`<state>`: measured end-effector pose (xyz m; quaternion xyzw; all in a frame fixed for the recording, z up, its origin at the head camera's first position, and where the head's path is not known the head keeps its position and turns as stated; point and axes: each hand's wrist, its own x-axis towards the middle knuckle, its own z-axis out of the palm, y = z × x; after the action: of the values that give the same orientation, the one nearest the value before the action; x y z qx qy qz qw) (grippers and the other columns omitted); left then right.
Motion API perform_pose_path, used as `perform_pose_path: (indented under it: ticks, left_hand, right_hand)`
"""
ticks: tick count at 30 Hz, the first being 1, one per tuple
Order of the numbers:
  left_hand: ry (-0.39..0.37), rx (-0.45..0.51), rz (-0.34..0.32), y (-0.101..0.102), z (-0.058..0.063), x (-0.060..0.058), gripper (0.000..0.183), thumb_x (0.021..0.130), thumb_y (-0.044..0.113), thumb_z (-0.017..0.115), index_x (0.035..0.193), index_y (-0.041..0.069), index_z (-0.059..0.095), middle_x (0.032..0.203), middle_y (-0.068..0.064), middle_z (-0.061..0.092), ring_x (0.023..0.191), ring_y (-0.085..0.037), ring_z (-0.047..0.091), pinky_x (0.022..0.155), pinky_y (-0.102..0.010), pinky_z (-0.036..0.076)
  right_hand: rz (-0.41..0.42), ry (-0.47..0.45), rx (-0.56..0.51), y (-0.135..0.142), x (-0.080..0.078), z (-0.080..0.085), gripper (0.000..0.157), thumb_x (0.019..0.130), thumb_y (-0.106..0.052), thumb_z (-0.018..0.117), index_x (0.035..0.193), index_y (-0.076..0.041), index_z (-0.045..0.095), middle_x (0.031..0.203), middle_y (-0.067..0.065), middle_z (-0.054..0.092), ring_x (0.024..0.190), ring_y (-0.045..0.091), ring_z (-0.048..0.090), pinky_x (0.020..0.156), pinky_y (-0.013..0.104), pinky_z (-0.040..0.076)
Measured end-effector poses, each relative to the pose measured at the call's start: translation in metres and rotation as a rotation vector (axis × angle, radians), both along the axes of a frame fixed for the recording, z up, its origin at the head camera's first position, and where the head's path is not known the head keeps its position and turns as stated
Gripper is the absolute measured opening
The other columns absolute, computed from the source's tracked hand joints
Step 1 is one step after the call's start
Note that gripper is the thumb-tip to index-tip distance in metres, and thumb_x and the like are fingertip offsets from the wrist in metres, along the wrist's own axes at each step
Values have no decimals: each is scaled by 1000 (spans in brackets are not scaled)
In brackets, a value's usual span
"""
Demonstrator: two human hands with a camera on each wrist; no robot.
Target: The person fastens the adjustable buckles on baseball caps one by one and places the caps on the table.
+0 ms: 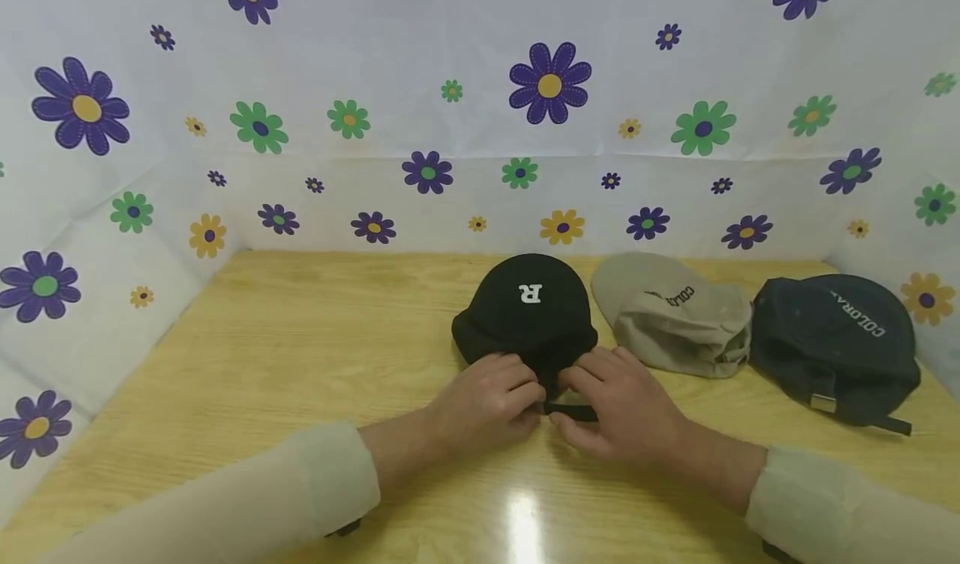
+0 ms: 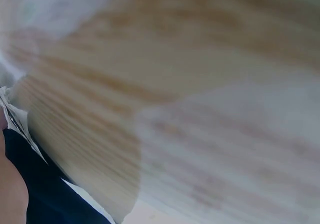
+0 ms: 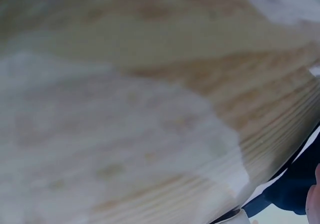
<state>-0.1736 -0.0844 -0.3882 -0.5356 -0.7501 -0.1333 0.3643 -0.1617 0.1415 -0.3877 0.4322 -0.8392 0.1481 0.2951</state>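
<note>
A black baseball cap with a white letter R stands on the wooden table, its back strap side toward me. My left hand pinches the strap at the cap's lower edge. Close beside it, my right hand holds the strap's other side with curled fingers. A loose black strap end runs between the two hands. The exact hold on the buckle area is hidden by the fingers. Both wrist views show mainly blurred tabletop, without the cap.
Right of the black cap lies a beige cap, partly collapsed. Beside that sits a dark navy cap with a metal buckle and a strap end sticking out. A flower-patterned cloth closes off the table's back and sides.
</note>
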Motion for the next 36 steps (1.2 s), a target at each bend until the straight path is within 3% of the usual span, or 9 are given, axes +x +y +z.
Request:
perform_pose_path:
  ticks: [6, 15, 22, 27, 31, 36]
  left_hand:
    - [7, -2, -59, 1, 2, 0, 12, 73, 5, 75, 81, 11, 68, 80, 2, 62, 72, -11, 56, 69, -22, 48]
    - [10, -20, -127, 4, 2, 3, 16, 77, 15, 83, 81, 12, 68, 81, 4, 64, 75, -9, 58, 69, -19, 47]
    - [-28, -3, -94, 1, 2, 4, 9, 80, 14, 78, 84, 12, 71, 84, 4, 66, 77, -10, 60, 72, -21, 49]
    - [1, 35, -53, 0, 5, 5, 6, 82, 15, 74, 87, 12, 72, 88, 3, 67, 85, -14, 61, 80, -26, 49]
    - [24, 76, -7, 0, 6, 5, 13, 83, 11, 67, 95, 9, 72, 95, -2, 68, 91, -18, 61, 88, -32, 50]
    - [-12, 80, 43, -1, 6, 6, 19, 86, 8, 60, 101, 7, 71, 102, -4, 68, 96, -20, 61, 90, -33, 49]
  right_hand:
    - [17, -26, 27, -1, 0, -1, 51, 89, -54, 64, 114, -10, 67, 99, 1, 61, 86, 16, 56, 72, 33, 45]
    - [102, -4, 50, -2, 1, -4, 41, 92, -52, 64, 100, -11, 68, 90, -3, 59, 78, 13, 52, 68, 29, 46]
    - [124, 42, 51, -3, -1, -3, 32, 97, -42, 61, 90, -12, 66, 84, -3, 58, 74, 14, 52, 65, 30, 45]
    - [89, 44, 61, -3, 0, -2, 27, 97, -36, 60, 86, -12, 65, 79, -2, 56, 71, 15, 51, 63, 31, 44]
    - [79, 49, 57, -2, 1, -2, 29, 98, -36, 59, 83, -11, 64, 77, -2, 55, 69, 15, 49, 62, 30, 42]
    - [69, 43, 67, -2, 1, -3, 20, 94, -28, 63, 80, -13, 64, 76, -2, 54, 70, 15, 50, 62, 31, 41]
